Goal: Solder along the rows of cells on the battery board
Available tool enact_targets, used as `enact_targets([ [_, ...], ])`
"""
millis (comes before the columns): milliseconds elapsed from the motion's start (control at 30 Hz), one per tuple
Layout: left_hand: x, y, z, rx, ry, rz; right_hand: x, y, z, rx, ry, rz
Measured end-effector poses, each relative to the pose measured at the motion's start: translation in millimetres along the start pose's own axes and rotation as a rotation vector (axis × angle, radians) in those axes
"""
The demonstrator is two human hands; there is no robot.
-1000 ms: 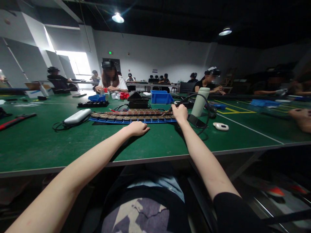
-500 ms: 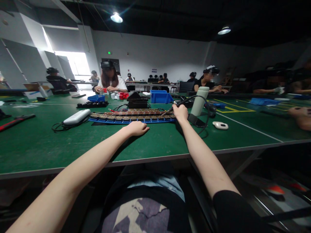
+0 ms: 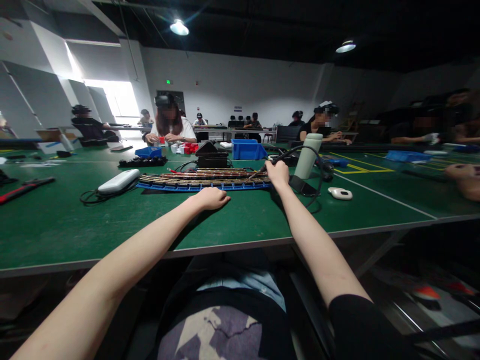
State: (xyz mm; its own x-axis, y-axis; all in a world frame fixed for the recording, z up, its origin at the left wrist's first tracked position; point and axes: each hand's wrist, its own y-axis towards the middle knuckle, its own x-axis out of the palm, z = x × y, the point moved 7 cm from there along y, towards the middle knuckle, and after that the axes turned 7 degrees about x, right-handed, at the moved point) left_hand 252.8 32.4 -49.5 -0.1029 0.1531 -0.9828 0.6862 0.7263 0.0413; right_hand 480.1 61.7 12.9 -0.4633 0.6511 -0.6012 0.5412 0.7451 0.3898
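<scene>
A long blue tray [image 3: 187, 186] with rows of dark, gold-edged strips lies across the green table [image 3: 56, 220]. My left hand [image 3: 210, 198] rests on the table just in front of the tray, fingers curled loosely with nothing in them. My right hand [image 3: 278, 173] is closed round a corded soldering-iron-like tool [image 3: 258, 174], whose tip touches the right end of the strips. The tool's black cable [image 3: 300, 150] loops up and behind a grey-green cylinder [image 3: 308, 156].
A white oblong device [image 3: 119, 181] with a cable lies left of the tray, and a small white device [image 3: 340, 193] to the right. A black box [image 3: 212, 155] and a blue bin [image 3: 249, 149] stand behind. Other people work at far tables; someone's hand [image 3: 465, 179] shows at the right edge.
My right hand with the tool has shifted very slightly along the right end of the strips. My left hand stays where it was.
</scene>
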Motion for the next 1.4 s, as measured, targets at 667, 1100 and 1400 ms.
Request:
enact_targets([
  [667, 0.5, -0.2, -0.1, -0.002, -0.004, -0.011, -6.5, -12.6, -12.7, -0.015, 0.038, 0.011],
  [1100, -0.2, -0.6, 0.0, -0.012, -0.012, -0.011, -27.4, 2.3, 5.4, 0.062, 0.126, 0.156],
  [1400, -0.4, -0.7, 0.1, -0.016, -0.010, -0.011, -24.1, 0.8, 6.4, 0.069, 0.034, 0.130],
])
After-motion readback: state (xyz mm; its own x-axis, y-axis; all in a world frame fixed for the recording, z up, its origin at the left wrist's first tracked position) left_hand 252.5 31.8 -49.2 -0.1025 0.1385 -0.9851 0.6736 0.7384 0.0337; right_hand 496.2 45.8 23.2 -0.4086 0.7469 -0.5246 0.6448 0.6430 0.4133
